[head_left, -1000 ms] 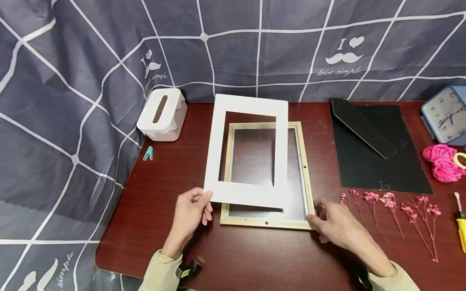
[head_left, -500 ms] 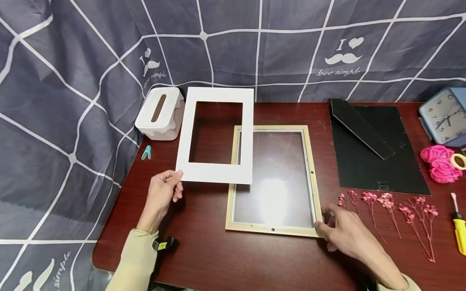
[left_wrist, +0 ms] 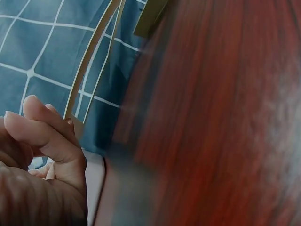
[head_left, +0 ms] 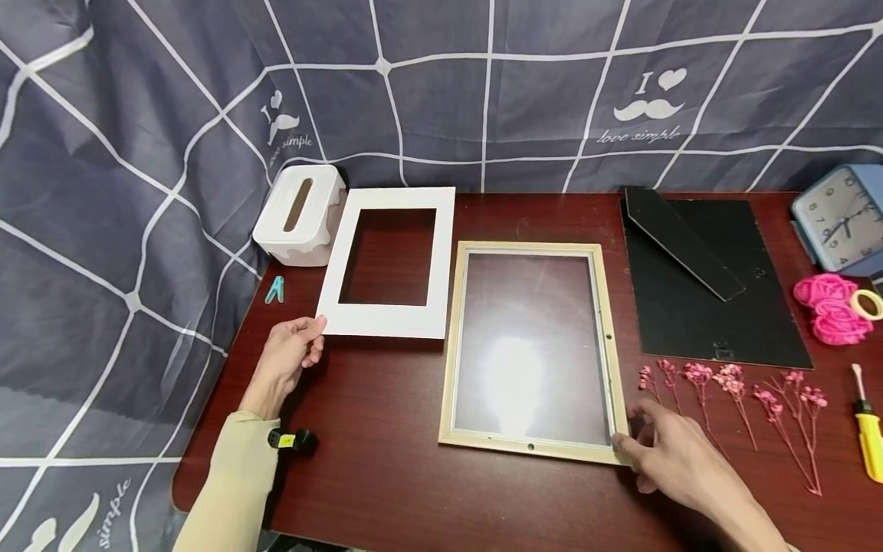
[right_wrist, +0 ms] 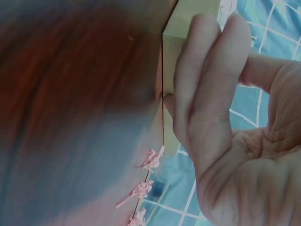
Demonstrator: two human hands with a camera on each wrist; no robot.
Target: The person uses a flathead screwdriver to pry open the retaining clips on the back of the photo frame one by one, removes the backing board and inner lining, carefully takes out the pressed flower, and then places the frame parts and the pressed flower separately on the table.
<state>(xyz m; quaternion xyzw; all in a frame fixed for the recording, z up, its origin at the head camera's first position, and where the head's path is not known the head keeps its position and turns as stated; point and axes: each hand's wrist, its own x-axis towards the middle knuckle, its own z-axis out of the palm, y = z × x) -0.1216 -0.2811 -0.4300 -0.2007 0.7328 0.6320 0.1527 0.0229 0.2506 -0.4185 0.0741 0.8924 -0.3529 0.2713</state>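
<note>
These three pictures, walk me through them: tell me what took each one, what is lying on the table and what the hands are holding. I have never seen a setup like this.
No machine here: a person works with bare hands and wears three cameras. The wide picture comes from a camera on the head, looking down at the table. The two blurry close-ups come from cameras strapped to each wrist.

The left hand pinches the near corner of a white card mat with a window cut in it. The right hand grips the near right corner of a wooden picture frame lying flat; the right wrist view shows the fingers wrapped round that corner.

Also on the table: a white tissue box, a small blue clip, the frame's black backing board, sprigs of pink dried flowers, pink roses, a blue clock and a yellow screwdriver.
</note>
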